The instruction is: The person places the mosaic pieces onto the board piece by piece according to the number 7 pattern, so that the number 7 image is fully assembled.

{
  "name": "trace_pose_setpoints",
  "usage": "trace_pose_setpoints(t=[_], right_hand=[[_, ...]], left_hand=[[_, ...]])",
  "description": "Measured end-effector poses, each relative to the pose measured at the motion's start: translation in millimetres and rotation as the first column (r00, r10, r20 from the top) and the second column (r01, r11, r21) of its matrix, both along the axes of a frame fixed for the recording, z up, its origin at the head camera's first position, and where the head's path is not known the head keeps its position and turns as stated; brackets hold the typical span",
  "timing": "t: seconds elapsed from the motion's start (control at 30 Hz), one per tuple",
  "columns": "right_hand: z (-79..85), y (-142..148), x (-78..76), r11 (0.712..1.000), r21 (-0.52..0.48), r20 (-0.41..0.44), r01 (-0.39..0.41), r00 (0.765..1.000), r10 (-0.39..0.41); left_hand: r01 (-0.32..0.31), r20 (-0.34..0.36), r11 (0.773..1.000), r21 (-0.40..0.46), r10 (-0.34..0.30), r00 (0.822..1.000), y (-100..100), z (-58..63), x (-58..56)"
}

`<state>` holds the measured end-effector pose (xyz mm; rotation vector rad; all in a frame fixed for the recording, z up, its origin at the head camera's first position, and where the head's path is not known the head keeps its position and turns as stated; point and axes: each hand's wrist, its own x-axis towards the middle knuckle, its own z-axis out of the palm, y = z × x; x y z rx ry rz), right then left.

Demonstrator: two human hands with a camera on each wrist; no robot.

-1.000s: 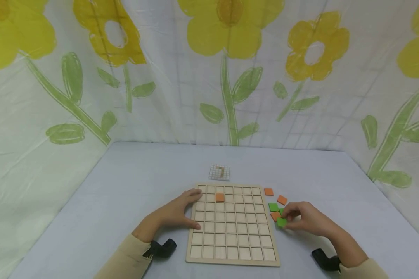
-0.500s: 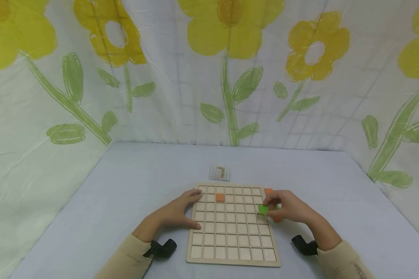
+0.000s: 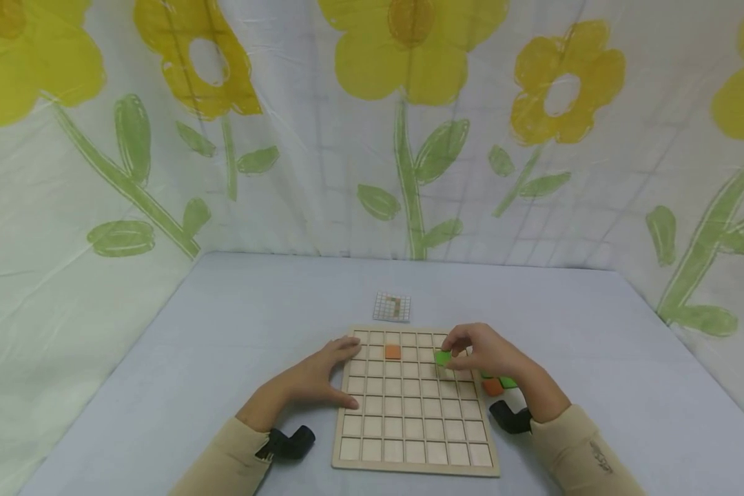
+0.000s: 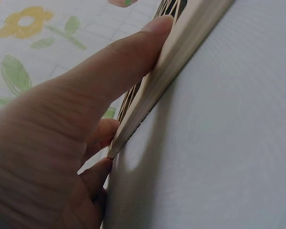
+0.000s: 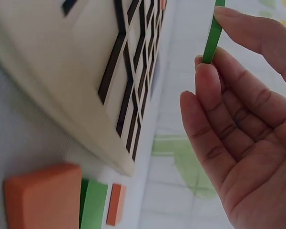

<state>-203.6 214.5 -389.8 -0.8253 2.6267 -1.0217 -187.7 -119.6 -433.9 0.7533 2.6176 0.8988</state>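
My right hand [image 3: 486,350] pinches a green square tile [image 3: 442,357] between thumb and fingertips. It is over the right part of a wooden grid board [image 3: 403,471]. In the right wrist view the tile [image 5: 212,38] shows edge-on, above the board's surface. With thumb and fingers spread, my left hand [image 3: 313,372] rests along the board's left edge. In the left wrist view its thumb [image 4: 133,52] lies on the rim. An orange tile [image 3: 393,352] fills one cell in the second row from the far edge.
Loose orange [image 3: 492,387] and green tiles [image 3: 509,381] lie beside the board's right side, partly hidden by my right hand and wrist. A small card [image 3: 392,306] with a printed grid lies beyond the far edge. A flower-patterned curtain [image 3: 297,172] stands behind the table.
My right hand has lifted a green tile from the loose ones on the right and carried it left and away from me, over the board. The left hand has stayed put.
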Motion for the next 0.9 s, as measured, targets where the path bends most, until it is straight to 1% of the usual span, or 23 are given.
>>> trace_pose_setpoints(t=[0.37,0.53,0.73,0.8,0.9], right_hand=[[-1.0,-21,-10.7,0.999,-0.011,0.016,-0.03,0.999,0.03],[-1.3,-30,-15.6,1.0,0.004,0.015,-0.02,1.0,0.02],[0.5,-40,-25.3,0.999,-0.011,0.008,-0.036,0.999,0.036],[0.4,-43,-28.9,0.999,-0.016,0.01,-0.033,0.999,0.033],[-1.6,-47,-33.1,0.999,-0.034,0.037,-0.014,0.999,0.015]], left_hand=[[-0.002,0.002,1.0,-0.007,0.002,1.0,0,-0.7,-1.5],[0.002,0.002,1.0,-0.004,-0.002,1.0,0,-1.8,-2.0],[0.007,-0.006,1.0,-0.009,-0.007,1.0,0,-1.5,-1.8],[0.008,-0.009,1.0,-0.008,-0.008,1.0,0,-1.7,-1.9],[0.008,-0.012,1.0,-0.004,-0.008,1.0,0,-1.8,-2.2]])
